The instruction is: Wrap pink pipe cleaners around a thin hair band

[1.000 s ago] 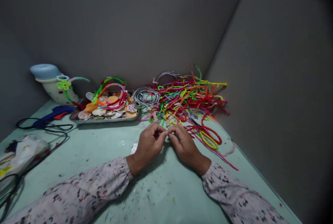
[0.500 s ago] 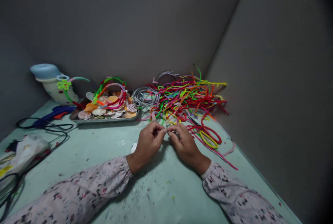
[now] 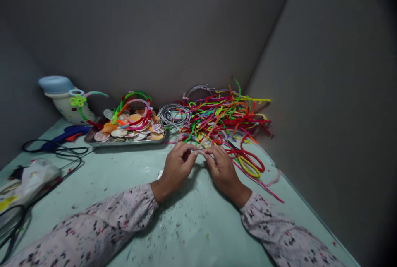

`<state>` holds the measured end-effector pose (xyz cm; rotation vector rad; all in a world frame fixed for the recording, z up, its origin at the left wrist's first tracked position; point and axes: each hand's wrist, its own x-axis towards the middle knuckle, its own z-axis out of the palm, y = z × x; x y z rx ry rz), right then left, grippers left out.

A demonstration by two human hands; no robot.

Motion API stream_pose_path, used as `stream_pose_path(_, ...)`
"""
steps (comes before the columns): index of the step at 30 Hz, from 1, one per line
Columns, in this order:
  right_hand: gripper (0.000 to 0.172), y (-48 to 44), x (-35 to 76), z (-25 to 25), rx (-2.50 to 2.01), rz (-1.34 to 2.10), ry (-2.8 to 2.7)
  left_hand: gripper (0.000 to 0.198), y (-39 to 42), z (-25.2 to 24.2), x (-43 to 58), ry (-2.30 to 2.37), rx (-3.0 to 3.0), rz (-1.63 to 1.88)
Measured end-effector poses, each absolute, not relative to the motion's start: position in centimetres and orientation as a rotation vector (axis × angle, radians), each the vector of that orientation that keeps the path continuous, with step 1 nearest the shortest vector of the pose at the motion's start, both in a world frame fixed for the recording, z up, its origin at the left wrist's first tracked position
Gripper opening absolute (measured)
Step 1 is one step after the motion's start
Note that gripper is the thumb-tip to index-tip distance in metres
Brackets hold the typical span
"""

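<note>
My left hand [image 3: 178, 167] is closed in a pinch, thumb against index finger, above the middle of the pale green table [image 3: 192, 225]. My right hand [image 3: 223, 171] pinches in the same way, its fingertips meeting those of my left hand. Whatever sits between the fingertips is too small to make out. Behind both hands spreads a tangled pile of coloured fuzzy stems [image 3: 226, 114]. Scissors with red and yellow handles [image 3: 256, 161] lie just right of my right hand. A small whitish piece [image 3: 160, 174] shows beside my left wrist.
A metal tray [image 3: 130, 143] of shells with fuzzy rings on top stands at the back left. Beside it are coiled wire [image 3: 175, 116], a blue glue gun [image 3: 58, 138], a blue-lidded container [image 3: 66, 101], black cable [image 3: 79, 163] and a plastic bag [image 3: 40, 174].
Both hands stay pinched together, with fingertips shifted slightly and the fingers a little straighter. The whole view has moved very slightly.
</note>
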<state>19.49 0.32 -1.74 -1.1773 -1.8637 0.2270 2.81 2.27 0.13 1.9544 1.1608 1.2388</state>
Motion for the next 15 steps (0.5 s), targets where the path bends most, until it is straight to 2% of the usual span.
stream_pose_path(15, 0.015, 0.20, 19.48, -1.62, -1.156, 0.121, -1.908, 0.020, 2.85, -0.05, 2.48, 1.136, 2.026, 1.109)
